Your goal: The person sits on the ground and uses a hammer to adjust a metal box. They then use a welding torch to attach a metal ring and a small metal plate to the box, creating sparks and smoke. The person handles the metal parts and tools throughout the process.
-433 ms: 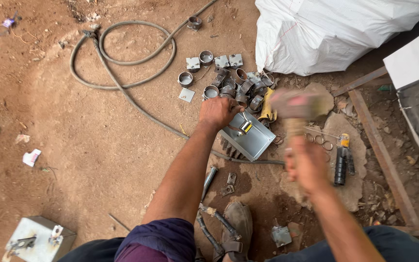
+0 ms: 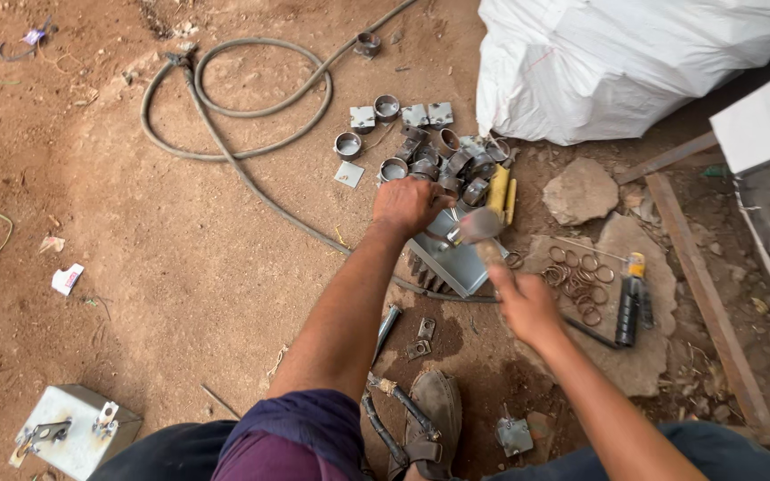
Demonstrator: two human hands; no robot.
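Observation:
My left hand (image 2: 407,203) presses down on the far edge of a grey metal block (image 2: 454,261) lying on the dirt. My right hand (image 2: 524,303) grips the wooden handle of a hammer (image 2: 477,228), whose blurred head is down on the block right beside my left hand. What lies under the hammer head is hidden. A yellow-handled tool (image 2: 500,191) rests just beyond the block.
Several short metal pipe rings and square plates (image 2: 416,142) lie beyond the block. Thin wire rings (image 2: 577,274) and a black-and-yellow tool (image 2: 630,298) sit on flat stones at right. A grey hose (image 2: 238,116) loops at left, a white sack (image 2: 617,62) at top right. My sandalled foot (image 2: 434,419) is below.
The hammer has swung down from a raised position onto the block. My left hand has stayed on the block.

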